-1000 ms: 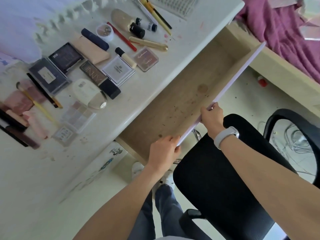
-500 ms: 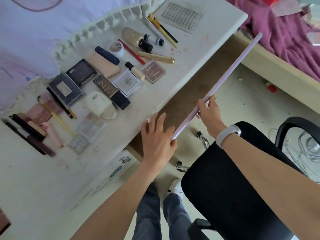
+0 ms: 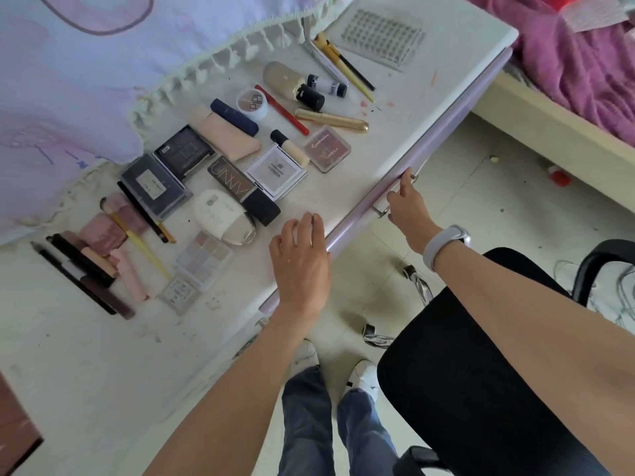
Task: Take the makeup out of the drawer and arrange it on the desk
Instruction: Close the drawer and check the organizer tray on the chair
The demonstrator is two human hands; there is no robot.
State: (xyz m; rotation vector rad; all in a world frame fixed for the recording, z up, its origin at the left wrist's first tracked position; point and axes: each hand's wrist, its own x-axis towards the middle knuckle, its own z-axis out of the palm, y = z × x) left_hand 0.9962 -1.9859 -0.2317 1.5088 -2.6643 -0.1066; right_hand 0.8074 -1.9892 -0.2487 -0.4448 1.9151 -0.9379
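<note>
Both hands press the lilac drawer front (image 3: 429,156) flush under the desk (image 3: 395,132): left hand (image 3: 300,266) flat and loose, right hand (image 3: 407,204) fingers extended, gripping nothing; makeup (image 3: 220,187) lies arranged on top

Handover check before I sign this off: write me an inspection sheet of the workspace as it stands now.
Surface: white desk, stained and speckled, red smears near its right end.
Job's things: makeup laid out in rows on the desk: palettes, compacts, tubes, pencils, brushes. Lilac drawer front sits flush with the desk edge, drawer closed.
Clutter: grid-patterned clear tray at the far right corner; fringed lilac cloth overlapping the desk's back.
Hands: left hand, fingers relaxed, resting over the desk edge and drawer front; right hand, fingers straight, touching the drawer front.
Cables: tangle on the floor behind the chair.
Surroundings: black office chair, pink blanket on a bed, small red item on the tiled floor.
</note>
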